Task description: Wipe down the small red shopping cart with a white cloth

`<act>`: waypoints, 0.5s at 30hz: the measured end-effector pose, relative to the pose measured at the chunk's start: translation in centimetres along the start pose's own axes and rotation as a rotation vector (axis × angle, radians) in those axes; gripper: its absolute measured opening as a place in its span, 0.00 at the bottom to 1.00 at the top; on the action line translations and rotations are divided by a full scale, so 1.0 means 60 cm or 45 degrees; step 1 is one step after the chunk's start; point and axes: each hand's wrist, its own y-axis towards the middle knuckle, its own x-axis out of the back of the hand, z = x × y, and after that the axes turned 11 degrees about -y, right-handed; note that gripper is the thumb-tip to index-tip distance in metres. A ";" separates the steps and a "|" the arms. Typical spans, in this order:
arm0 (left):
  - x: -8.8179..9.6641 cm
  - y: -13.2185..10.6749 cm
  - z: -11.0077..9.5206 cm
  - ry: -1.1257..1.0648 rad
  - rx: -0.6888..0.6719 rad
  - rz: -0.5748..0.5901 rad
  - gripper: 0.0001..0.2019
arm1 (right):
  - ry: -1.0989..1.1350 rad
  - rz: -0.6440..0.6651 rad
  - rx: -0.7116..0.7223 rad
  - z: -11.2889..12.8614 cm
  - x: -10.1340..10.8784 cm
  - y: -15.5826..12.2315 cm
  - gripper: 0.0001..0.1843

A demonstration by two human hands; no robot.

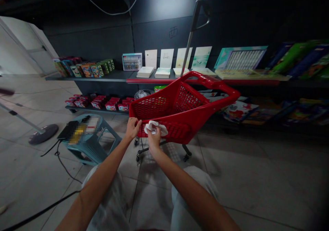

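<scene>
A red plastic shopping cart (197, 128) on dark wheels stands in front of me, its handle toward the upper right. My left hand (133, 128) grips the rim at the cart's left front corner, fingers bent over the edge. Against the perforated near side, my right hand (154, 138) presses a crumpled white cloth (162, 129), with the fingers closed on it. Part of the cloth is covered by the fingers. Inside the cart's basket, the far mesh wall shows.
A blue-grey plastic stool (92, 145) with blurred items and cables stands at the left, near a round stand base (43, 134). Behind the cart runs a shelf (108, 76) of boxes and books. A metal pole (190, 35) rises behind the cart.
</scene>
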 end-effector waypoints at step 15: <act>0.012 0.013 0.021 0.021 -0.068 -0.007 0.20 | 0.472 -0.229 -0.324 0.040 0.158 0.129 0.22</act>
